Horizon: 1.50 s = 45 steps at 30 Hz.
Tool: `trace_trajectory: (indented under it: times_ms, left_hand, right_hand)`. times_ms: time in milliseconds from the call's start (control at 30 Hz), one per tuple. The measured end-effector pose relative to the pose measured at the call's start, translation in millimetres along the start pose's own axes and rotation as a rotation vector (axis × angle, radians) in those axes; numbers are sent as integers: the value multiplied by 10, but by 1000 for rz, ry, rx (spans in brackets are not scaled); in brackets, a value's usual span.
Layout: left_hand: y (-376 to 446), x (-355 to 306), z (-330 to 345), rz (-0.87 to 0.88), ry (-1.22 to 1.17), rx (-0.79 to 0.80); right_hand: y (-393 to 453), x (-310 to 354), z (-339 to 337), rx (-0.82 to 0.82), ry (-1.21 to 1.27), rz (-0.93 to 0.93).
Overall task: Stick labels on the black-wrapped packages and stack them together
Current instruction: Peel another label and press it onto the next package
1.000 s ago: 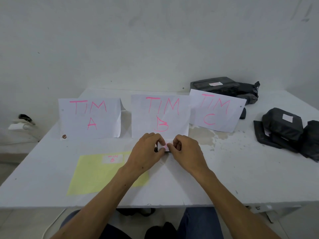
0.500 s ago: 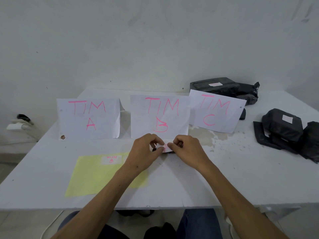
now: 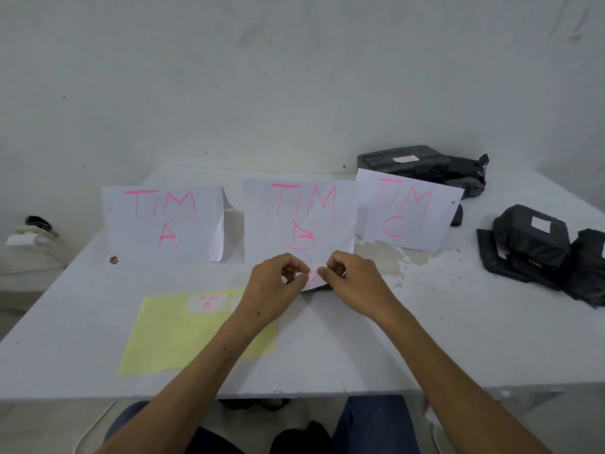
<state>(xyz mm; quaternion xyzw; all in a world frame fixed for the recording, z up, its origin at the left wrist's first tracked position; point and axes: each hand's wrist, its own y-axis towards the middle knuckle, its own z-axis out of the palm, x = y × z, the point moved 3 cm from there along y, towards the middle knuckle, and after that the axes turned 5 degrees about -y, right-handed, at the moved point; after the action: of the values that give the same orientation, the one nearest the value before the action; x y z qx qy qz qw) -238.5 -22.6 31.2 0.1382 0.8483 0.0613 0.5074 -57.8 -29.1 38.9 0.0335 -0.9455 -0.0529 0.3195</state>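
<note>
My left hand (image 3: 273, 286) and my right hand (image 3: 352, 283) meet in front of the TIM B sign, both pinching a small white label (image 3: 313, 278) with pink writing. A dark object shows just below my right fingers, mostly hidden. A yellow backing sheet (image 3: 170, 335) lies at the left front, with one TIM B label (image 3: 207, 302) stuck on it. Black-wrapped packages (image 3: 532, 239) with white labels lie at the right edge. Another labelled black package (image 3: 422, 163) sits behind the TIM C sign.
Three upright paper signs stand in a row: TIM A (image 3: 163, 224), TIM B (image 3: 299, 221), TIM C (image 3: 407, 209). The white table (image 3: 425, 339) has a stained patch right of centre. A wall socket (image 3: 31, 232) sits at the left, off the table.
Both hands lifted slightly away from the table while working the small label between the fingertips; the label now shows more between them.
</note>
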Motion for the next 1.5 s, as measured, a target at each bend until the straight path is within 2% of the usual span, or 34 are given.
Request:
trace_trajectory:
  times_ms: [233, 667, 800, 900, 1167, 1500]
  left_hand:
    - [27, 9, 20, 81, 179, 44]
    - [11, 88, -13, 63, 178, 41]
    - [-18, 85, -47, 89, 151, 34]
    - [-40, 79, -41, 105, 126, 33]
    - [-44, 129, -55, 80, 142, 8]
    - [-48, 189, -155, 98, 154, 5]
  right_hand:
    - [-31, 19, 55, -46, -18, -35]
    - [-75, 71, -36, -105, -224, 57]
    - [-88, 4, -30, -44, -134, -184]
    - [-101, -13, 22, 27, -90, -270]
    - [-86, -103, 82, -23, -69, -257]
    - [-114, -192, 38, -61, 118, -131]
